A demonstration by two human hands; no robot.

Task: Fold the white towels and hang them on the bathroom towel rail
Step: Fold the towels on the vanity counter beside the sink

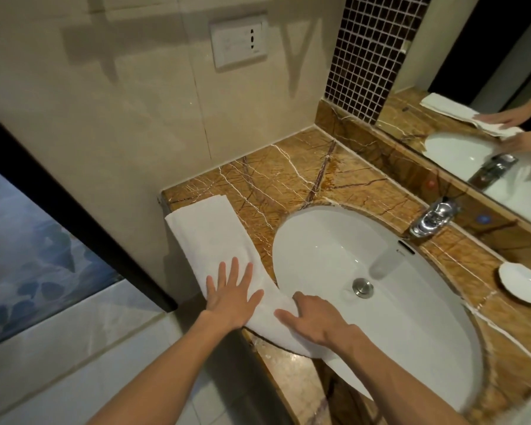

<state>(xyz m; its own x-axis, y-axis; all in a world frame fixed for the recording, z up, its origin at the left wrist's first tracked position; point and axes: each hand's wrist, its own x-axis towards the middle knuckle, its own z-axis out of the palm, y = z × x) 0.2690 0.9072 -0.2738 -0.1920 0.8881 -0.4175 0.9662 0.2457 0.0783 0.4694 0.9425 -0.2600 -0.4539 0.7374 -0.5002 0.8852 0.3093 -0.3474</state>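
Observation:
A white towel [210, 234], folded into a long narrow strip, lies along the left edge of the brown marble counter [295, 176]. Its near end overlaps the rim of the white sink [334, 240]. My left hand [232, 294] rests flat on the towel with fingers spread. My right hand [314, 320] presses on the near end of the towel at the sink rim, fingers slightly curled over the cloth. No towel rail is in view, only a shadow on the wall.
A chrome tap [434, 217] stands behind the sink. A white soap dish [523, 282] sits at the right on the counter. A mirror [488, 118] lines the back wall and reflects the hands. A socket plate [239, 41] is on the left wall. Tiled floor lies below left.

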